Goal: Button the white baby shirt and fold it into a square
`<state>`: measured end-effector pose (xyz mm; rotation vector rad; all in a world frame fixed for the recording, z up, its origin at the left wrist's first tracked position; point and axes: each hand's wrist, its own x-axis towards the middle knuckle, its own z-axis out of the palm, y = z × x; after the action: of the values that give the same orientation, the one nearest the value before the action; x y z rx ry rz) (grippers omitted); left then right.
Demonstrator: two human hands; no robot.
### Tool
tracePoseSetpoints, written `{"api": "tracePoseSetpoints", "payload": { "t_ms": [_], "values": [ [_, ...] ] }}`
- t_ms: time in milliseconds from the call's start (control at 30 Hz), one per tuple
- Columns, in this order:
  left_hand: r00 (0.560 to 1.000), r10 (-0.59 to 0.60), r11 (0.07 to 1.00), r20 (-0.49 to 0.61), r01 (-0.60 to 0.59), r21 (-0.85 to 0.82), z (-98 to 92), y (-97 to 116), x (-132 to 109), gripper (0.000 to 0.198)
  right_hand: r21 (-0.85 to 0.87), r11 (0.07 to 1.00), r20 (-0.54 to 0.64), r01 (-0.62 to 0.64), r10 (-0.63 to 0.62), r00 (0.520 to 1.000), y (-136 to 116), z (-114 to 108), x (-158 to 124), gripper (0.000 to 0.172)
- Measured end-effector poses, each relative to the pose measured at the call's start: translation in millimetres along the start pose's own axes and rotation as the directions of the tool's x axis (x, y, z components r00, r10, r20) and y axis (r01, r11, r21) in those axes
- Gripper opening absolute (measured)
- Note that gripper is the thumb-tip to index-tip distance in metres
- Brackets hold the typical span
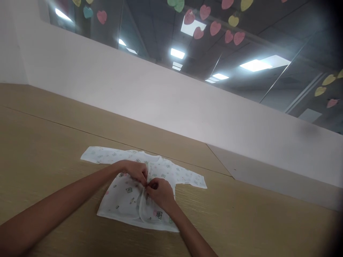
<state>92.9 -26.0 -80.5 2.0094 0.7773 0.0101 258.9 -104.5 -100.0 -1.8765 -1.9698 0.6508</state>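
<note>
A small white baby shirt (125,200) with a print of little animals lies spread out, its sleeves stretched to both sides. Down its middle runs the front opening. My left hand (136,171) pinches the cloth edge there at mid-front. Right beside it my right hand (160,192) pinches the same edge, thumb and fingers pressed together. The fingertips of both hands meet, and whatever fastening may lie between them is hidden.
The shirt lies on a wide wood-coloured table (53,142) with a seam near its back. A white wall (134,96) rises behind it. Above is a glass window (150,28) with heart-shaped paper notes (205,12) and reflected ceiling lights.
</note>
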Motion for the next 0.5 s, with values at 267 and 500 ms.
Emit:
{"api": "tracePoseSetpoints", "payload": {
  "t_ms": [267, 500],
  "values": [
    [0.994, -0.088, 0.987, 0.061, 0.095, -0.133, -1.0, 1, -1, 0.027, 0.145, 0.986, 0.12, 0.08, -0.098, 0.988, 4, -8, 1, 0.018],
    [0.993, -0.091, 0.971, 0.081, 0.106, -0.213, -0.6, 3, -3, 0.032, 0.217, 0.971, 0.133, 0.101, -0.132, 0.982, 7, -10, 2, 0.016]
  ]
}}
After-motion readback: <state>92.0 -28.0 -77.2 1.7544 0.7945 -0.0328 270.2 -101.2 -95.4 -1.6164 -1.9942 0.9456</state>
